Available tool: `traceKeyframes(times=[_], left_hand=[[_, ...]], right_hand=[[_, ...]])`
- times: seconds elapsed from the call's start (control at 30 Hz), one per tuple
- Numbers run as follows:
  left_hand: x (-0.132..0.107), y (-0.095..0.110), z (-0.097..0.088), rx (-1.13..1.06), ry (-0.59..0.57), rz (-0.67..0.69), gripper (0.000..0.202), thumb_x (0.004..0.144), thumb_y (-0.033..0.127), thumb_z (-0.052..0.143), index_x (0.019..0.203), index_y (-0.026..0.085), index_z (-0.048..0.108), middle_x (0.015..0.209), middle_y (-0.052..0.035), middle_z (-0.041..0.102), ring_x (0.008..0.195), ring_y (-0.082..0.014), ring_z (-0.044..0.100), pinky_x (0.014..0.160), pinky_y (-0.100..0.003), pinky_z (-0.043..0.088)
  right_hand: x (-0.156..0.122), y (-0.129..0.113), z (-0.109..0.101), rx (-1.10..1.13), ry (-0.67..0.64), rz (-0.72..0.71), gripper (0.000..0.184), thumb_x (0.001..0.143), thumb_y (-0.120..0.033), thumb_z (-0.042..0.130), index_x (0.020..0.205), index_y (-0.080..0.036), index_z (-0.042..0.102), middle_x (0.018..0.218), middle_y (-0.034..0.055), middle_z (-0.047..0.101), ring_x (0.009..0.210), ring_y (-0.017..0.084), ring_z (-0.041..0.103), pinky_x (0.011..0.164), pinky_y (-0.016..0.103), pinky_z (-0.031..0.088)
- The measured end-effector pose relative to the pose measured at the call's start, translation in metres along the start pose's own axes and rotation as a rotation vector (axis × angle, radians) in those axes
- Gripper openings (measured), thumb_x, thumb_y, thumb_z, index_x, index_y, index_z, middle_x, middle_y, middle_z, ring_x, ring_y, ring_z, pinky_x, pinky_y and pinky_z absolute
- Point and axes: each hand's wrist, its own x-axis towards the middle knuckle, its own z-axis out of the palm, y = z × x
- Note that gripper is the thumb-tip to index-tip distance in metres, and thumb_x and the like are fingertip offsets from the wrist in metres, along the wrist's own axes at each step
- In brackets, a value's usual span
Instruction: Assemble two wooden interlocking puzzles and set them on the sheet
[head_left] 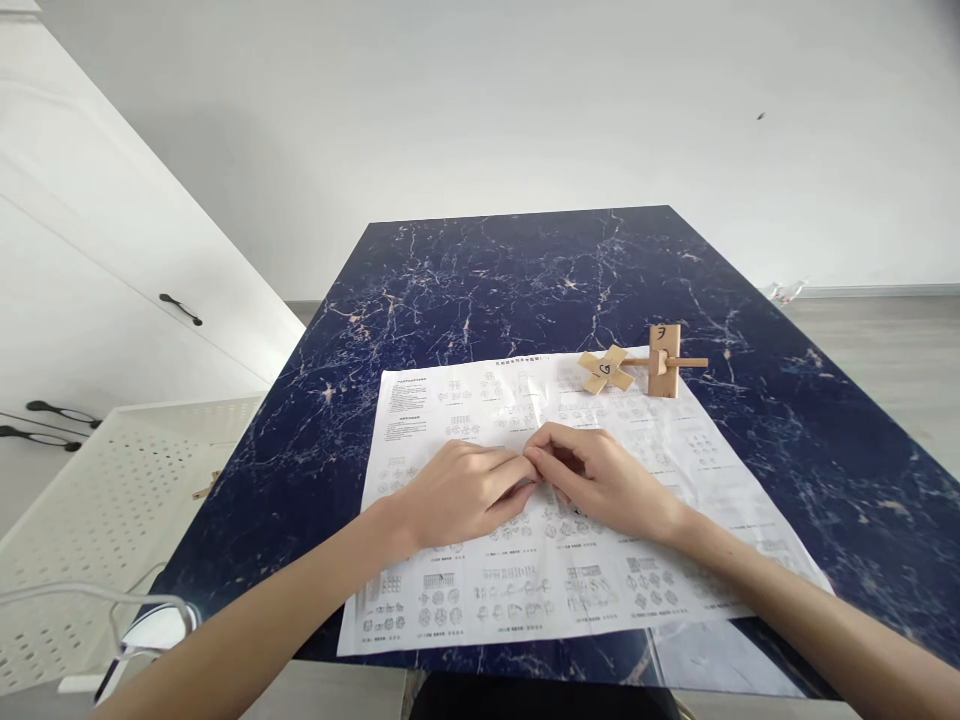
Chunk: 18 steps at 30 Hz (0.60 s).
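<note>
Above the middle of a printed instruction sheet (420, 632), my left hand (469, 490) and my right hand (600, 475) meet at the fingertips. The left fingers are curled and pressed together, with the thumb beneath them. On the right, thumb and forefinger pinch close against the left fingertips. Whatever is between them, if anything, is hidden. Past my right hand, wooden puzzle pieces lie on the sheet's far right edge: a cross-shaped piece (604, 369) marked G, and a flat upright-looking piece (664, 380) with a stick (694, 363) across it.
The sheet lies on a dark blue marbled table (480, 290). To the left is a white perforated surface (150, 470) with a white device and cable (161, 625). White cabinets (112, 230) with black handles stand beyond it. A transparent sheet (720, 655) lies by the near edge.
</note>
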Motion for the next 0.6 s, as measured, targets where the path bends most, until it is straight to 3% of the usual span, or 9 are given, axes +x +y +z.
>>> traceKeyframes(times=[0.6], left_hand=[[0.0003,0.0010,-0.0003,0.020,-0.002,0.003,0.026,0.112,0.022,0.051,0.092,0.015,0.066,0.074,0.0016,0.069,0.054,-0.0107,0.057,0.049,-0.027,0.046]], right_hand=[[0.0006,-0.0005,-0.0004,-0.031,-0.009,-0.012,0.029,0.109,-0.034,0.053,0.084,-0.023,0.062,0.066,-0.0017,0.060,0.057,0.014,0.047,0.054,0.030,0.035]])
